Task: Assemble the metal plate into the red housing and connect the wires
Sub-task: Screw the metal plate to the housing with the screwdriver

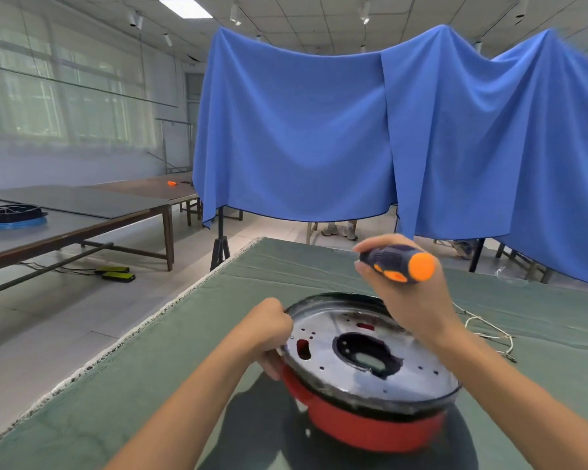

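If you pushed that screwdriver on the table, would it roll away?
Probably a little: the screwdriver has a round handle. Its grooved grip and the green cloth would likely slow it. Right now the right hand grips it.

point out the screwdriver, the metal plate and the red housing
screwdriver [399,263]: head view, on the dark handle, gripped by the right hand [404,293].
metal plate [418,364]: head view, on the flat shiny face right of the centre hole.
red housing [364,427]: head view, on the front outer wall below the plate.
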{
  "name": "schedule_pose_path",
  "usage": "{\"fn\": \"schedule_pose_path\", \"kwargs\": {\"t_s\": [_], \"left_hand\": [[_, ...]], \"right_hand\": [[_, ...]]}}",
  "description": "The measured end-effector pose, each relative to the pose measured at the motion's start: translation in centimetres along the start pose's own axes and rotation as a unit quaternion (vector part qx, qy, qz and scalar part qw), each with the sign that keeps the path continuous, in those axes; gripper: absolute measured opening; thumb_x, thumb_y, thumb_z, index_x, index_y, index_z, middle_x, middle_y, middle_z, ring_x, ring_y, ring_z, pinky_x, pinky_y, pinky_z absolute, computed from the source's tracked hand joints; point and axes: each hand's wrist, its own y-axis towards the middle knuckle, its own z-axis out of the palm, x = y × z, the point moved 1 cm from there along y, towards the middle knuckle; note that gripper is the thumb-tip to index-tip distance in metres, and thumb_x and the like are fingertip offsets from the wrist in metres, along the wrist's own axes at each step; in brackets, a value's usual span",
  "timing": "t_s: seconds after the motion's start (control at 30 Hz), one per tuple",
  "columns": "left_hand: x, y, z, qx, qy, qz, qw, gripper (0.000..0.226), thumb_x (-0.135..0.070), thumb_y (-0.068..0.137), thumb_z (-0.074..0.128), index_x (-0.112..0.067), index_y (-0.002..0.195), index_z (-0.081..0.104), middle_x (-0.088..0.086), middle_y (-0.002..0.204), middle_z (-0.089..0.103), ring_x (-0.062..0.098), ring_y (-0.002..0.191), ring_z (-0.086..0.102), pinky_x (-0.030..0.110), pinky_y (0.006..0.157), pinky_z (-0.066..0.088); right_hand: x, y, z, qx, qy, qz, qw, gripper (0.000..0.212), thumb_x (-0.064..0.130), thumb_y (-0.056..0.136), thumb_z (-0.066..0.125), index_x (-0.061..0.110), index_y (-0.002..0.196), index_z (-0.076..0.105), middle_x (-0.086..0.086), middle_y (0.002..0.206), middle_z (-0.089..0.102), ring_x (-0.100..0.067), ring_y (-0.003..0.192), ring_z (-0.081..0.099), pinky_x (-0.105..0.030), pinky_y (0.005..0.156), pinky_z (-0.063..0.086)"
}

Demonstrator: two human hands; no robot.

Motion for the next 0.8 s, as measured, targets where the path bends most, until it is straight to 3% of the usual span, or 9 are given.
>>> {"fn": "schedule_pose_path", "kwargs": {"t_s": [0.07,0.23,0.37,0.47,0.53,0.63,0.7,0.8], "left_hand": [[-0.2,-0.6,0.3,0.025,-0.032,-0.005,0.999,0.030,0.002,0.081,0.032,0.006,0.107,0.046,0.029,0.098,0.059,0.041,0.065,0.069,0.046,0.051,0.058],[0.3,-0.2,-0.3,0.027,-0.050,-0.005,0.998,0.027,-0.012,0.088,0.041,0.003,0.099,0.061,0.018,0.085,0.071,0.031,0.058,0.069,0.035,0.047,0.057],[2.3,2.2,-0.7,-0.070,-0.130,-0.037,0.988,0.020,-0.009,0.092,0.042,0.001,0.096,0.058,0.011,0.063,0.067,0.025,0.040,0.059,0.023,0.036,0.046],[4.2,4.1,-0.3,-0.154,-0.176,-0.039,0.972,0.017,-0.004,0.089,0.045,-0.001,0.084,0.060,0.011,0.058,0.066,0.023,0.035,0.055,0.039,0.048,0.057],[5.8,5.1,0.0,-0.215,-0.118,-0.025,0.969,0.020,-0.008,0.086,0.047,-0.011,0.080,0.065,0.006,0.062,0.069,0.023,0.048,0.064,0.044,0.065,0.059],[7.2,6.0,0.3,-0.294,0.006,-0.013,0.956,0.018,-0.018,0.083,0.052,-0.025,0.090,0.067,0.000,0.088,0.071,0.025,0.088,0.065,0.033,0.077,0.050],[7.2,6.7,0.6,-0.297,0.037,0.000,0.954,0.024,-0.022,0.084,0.055,-0.029,0.105,0.064,-0.001,0.099,0.067,0.026,0.098,0.060,0.033,0.079,0.045],[6.6,7.8,1.2,-0.273,0.098,0.054,0.955,0.027,-0.029,0.088,0.056,-0.031,0.113,0.063,-0.004,0.103,0.063,0.021,0.101,0.059,0.033,0.082,0.043]], "right_hand": [[-1.0,-0.5,0.0,0.009,-0.039,-0.009,0.999,0.022,-0.003,0.078,0.073,0.016,0.089,0.070,0.008,0.091,0.068,-0.004,0.086,0.062,-0.017,0.080,0.048],[-3.5,-0.6,-0.4,0.022,-0.099,0.010,0.995,0.025,-0.003,0.078,0.073,0.018,0.089,0.069,0.004,0.094,0.069,-0.010,0.087,0.062,-0.011,0.081,0.045],[-5.6,-0.6,-0.2,0.045,-0.135,0.036,0.989,0.032,-0.006,0.079,0.070,0.024,0.088,0.066,0.003,0.096,0.067,-0.014,0.089,0.061,-0.001,0.078,0.038],[-7.0,-1.1,0.2,0.071,-0.155,0.057,0.984,0.032,-0.006,0.080,0.069,0.024,0.091,0.065,0.001,0.099,0.065,-0.016,0.091,0.061,-0.001,0.077,0.038],[-7.7,-1.6,0.6,0.098,-0.172,0.065,0.978,0.029,-0.004,0.081,0.069,0.021,0.095,0.066,0.000,0.102,0.064,-0.017,0.092,0.061,-0.004,0.076,0.040],[-8.1,-1.9,1.2,0.137,-0.197,0.064,0.969,0.027,-0.003,0.080,0.069,0.016,0.100,0.068,-0.001,0.104,0.064,-0.019,0.093,0.062,-0.021,0.080,0.049],[-8.1,-1.8,1.3,0.143,-0.206,0.067,0.966,0.026,-0.003,0.080,0.068,0.014,0.101,0.068,-0.002,0.104,0.065,-0.020,0.094,0.061,-0.029,0.084,0.050],[-8.1,-2.0,1.4,0.143,-0.206,0.073,0.965,0.026,-0.004,0.080,0.067,0.013,0.099,0.068,-0.003,0.102,0.065,-0.021,0.094,0.061,-0.028,0.084,0.048]]}}
